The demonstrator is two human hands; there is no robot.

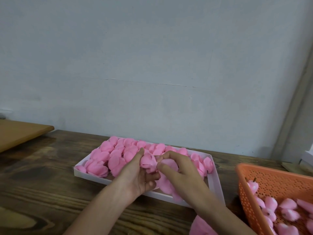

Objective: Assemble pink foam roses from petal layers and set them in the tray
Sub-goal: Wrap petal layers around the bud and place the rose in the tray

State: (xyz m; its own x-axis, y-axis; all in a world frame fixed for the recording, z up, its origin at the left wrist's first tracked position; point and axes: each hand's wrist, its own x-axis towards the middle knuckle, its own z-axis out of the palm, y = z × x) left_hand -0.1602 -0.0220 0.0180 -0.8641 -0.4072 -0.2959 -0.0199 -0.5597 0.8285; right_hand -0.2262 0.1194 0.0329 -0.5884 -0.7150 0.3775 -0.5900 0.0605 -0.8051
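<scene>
Head view, one moment. Pink foam rose (148,161) held above the middle of the white tray (215,182), between both hands. Left hand (140,177) comes in from 7 o'clock and grips the rose from the side, fingers curled under it, thumb up along its far edge. Right hand (179,168) comes in from 5 o'clock; thumb and forefinger pinch the rose's outer petal at its right edge, other fingers curled over more pink foam beneath.

Loose petal layers (105,160) fill the tray, heaped from 9 o'clock round to 2 o'clock of the rose — some overlap, some stand on edge against the rim. Tray lies flat on a dark wooden table (42,192), its far side close to the pale wall (152,65).

At 4 o'clock, well apart from the tray: orange perforated basket (271,180), pink buds (271,203) lying inside, a few showing dark stubs. At 6 o'clock, at the frame's bottom edge, a pink heap (201,224) — what it is I cannot tell. At 9 o'clock, far left, a lighter brown board (20,131).
</scene>
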